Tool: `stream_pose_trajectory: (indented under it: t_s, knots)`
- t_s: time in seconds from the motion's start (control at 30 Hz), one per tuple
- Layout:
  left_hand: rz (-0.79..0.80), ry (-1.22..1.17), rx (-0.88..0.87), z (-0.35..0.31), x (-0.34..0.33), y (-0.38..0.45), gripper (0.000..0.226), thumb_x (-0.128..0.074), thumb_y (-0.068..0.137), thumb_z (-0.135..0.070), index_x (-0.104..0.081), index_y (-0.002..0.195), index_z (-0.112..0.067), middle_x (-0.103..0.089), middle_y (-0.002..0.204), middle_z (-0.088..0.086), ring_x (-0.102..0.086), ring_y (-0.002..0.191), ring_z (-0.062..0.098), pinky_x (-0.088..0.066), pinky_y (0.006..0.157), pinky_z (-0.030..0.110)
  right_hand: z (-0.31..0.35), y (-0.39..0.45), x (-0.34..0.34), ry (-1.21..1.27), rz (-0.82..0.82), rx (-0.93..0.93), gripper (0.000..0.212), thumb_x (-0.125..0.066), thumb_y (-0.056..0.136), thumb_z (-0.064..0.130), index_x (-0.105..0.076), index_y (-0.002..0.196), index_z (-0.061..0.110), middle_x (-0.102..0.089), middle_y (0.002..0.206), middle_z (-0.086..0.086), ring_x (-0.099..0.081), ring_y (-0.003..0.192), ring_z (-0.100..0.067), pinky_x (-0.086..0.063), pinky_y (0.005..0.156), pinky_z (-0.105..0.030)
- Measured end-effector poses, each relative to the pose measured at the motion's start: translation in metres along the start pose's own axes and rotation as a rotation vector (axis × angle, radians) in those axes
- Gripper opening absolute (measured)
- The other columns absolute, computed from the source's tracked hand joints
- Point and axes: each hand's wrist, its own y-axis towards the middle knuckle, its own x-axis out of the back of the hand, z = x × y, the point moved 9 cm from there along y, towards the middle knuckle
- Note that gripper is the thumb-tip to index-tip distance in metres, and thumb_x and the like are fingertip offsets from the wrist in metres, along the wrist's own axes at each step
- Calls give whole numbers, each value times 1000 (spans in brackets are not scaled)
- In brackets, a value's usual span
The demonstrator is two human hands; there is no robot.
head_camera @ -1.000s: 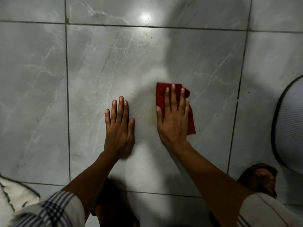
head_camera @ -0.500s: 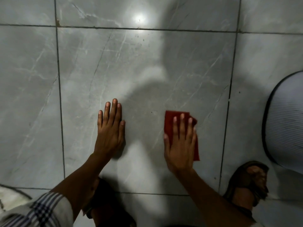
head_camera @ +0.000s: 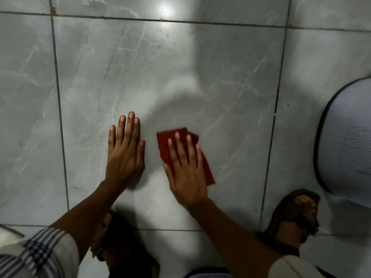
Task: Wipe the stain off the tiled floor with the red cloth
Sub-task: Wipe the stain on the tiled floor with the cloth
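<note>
A person's right hand [head_camera: 187,173] presses a red cloth [head_camera: 181,147] flat onto the grey tiled floor [head_camera: 200,77], left hand [head_camera: 124,155] spread beside it, a sandalled foot [head_camera: 297,213] at right.

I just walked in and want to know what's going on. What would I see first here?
The red cloth jumps out against the grey tiled floor, pressed flat under the right hand near the middle. The left hand rests flat on the same tile beside it, bare. A sandalled foot stands at lower right, and a bright light reflection glares at the top.
</note>
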Motion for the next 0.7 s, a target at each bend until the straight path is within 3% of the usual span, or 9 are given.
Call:
stream_pose_trajectory:
  t_s: [0.1, 0.2, 0.3, 0.5, 0.7]
  knots:
    - [-17, 19, 3, -1, -1, 0, 66, -26, 118, -35, -10, 179, -13, -8, 189, 7, -5, 176, 28, -2, 143, 50, -38, -38, 8, -37, -53, -154, 73, -42, 119, 52, -20, 179, 17, -17, 188, -10, -13, 174, -36, -25, 137, -57]
    - [-31, 18, 7, -2, 1, 0, 66, -27, 118, -33, -10, 179, -13, -7, 189, 6, -5, 176, 28, -2, 143, 50, -89, -20, 28, -64, -130, -418, 77, -28, 119, 57, -2, 180, 18, -14, 188, -14, -12, 174, -40, -21, 138, -61]
    - [-30, 20, 7, -3, 2, 0, 67, -29, 117, -32, -10, 178, -12, -6, 189, 6, -5, 176, 28, -2, 143, 50, -110, 29, 42, -22, -220, -511, 77, -25, 119, 56, 9, 177, 19, -10, 188, -16, -10, 173, -42, -18, 138, -63]
    - [-19, 4, 2, -3, 3, 1, 67, -29, 117, -33, -12, 178, -11, -7, 189, 9, -3, 176, 29, 2, 143, 49, -47, 97, 37, -35, -217, -235, 72, -32, 119, 51, -16, 179, 14, -15, 188, -13, -11, 174, -37, -14, 140, -56]
    - [-2, -11, 4, -4, 4, 2, 66, -30, 118, -32, -13, 178, -10, -10, 188, 12, -5, 176, 31, 2, 143, 49, -16, 40, 13, 30, -74, 0, 72, -37, 119, 49, -17, 179, 15, -12, 188, -12, -6, 175, -34, -10, 141, -53]
